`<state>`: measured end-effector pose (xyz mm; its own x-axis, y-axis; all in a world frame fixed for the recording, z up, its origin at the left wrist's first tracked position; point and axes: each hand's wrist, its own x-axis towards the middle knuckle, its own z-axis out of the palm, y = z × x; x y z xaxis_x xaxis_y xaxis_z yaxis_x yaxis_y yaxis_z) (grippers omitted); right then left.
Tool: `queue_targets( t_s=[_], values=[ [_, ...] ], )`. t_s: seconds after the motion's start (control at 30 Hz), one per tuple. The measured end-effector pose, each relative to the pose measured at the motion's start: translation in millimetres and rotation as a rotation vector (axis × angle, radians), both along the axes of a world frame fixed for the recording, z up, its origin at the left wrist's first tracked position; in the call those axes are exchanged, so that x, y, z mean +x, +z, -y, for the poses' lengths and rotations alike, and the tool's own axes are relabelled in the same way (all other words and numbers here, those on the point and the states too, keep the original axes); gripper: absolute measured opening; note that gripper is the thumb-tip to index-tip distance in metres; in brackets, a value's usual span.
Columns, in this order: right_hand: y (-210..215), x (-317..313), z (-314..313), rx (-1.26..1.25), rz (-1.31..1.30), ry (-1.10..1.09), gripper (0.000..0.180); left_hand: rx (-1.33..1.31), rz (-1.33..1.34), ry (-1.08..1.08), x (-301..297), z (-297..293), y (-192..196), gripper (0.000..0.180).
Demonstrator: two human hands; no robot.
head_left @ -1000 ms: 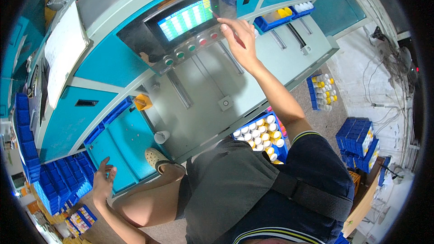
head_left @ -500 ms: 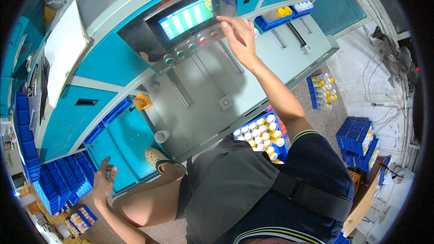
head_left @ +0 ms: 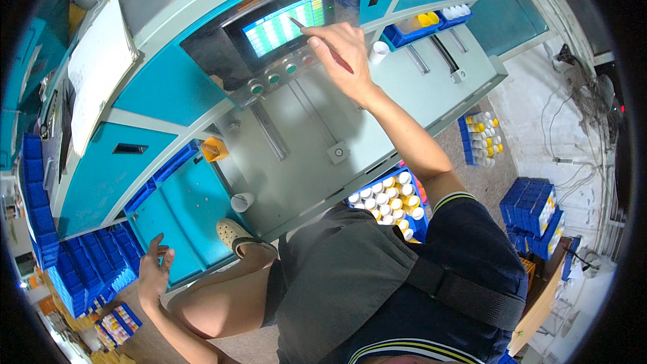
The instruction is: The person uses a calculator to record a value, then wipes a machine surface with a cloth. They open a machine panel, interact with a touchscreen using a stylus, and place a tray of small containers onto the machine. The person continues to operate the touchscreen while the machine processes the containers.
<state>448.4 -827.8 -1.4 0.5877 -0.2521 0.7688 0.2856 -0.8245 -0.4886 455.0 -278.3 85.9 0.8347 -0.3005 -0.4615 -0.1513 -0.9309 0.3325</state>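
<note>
My right hand is closed round a slim dark-red pen-like stick. The stick's tip overlaps the lit touch screen of the machine's black control panel; whether it touches the glass I cannot tell. Below the screen runs a row of round push buttons, some of them behind my hand. My left hand hangs low on the left with its fingers apart and nothing in it, near the teal panel.
Two white cups stand on the grey machine bed. A blue crate of white and yellow bottles is by my waist. Blue bins are stacked at left, blue crates at right. Papers hang at upper left.
My right hand has moved left with the stick, from the screen's right edge to over its middle. The white cup behind that hand now shows more fully. My left hand has stayed put.
</note>
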Motion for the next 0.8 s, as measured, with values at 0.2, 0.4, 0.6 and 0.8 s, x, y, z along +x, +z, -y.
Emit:
queue_targets(
  t_s=[0.2,0.4,0.6,0.8],
  values=[
    [4.5,2.0,-6.4,-0.041,-0.029,0.039,0.02,0.018,0.019,0.002,-1.7,-1.2,-1.2,0.07],
    [4.0,6.4,-8.0,-0.054,-0.003,0.041,0.021,0.009,0.033,-0.009,-1.0,-4.6,-4.0,0.07],
    [-1.3,0.2,-0.8,-0.035,0.014,-0.038,0.02,-0.008,0.008,-0.015,1.8,-4.4,-2.3,0.073],
    [-2.5,-6.5,11.4,-0.021,-0.004,-0.082,0.021,-0.019,0.0,-0.02,3.5,-2.0,-1.2,0.076]
  ],
)
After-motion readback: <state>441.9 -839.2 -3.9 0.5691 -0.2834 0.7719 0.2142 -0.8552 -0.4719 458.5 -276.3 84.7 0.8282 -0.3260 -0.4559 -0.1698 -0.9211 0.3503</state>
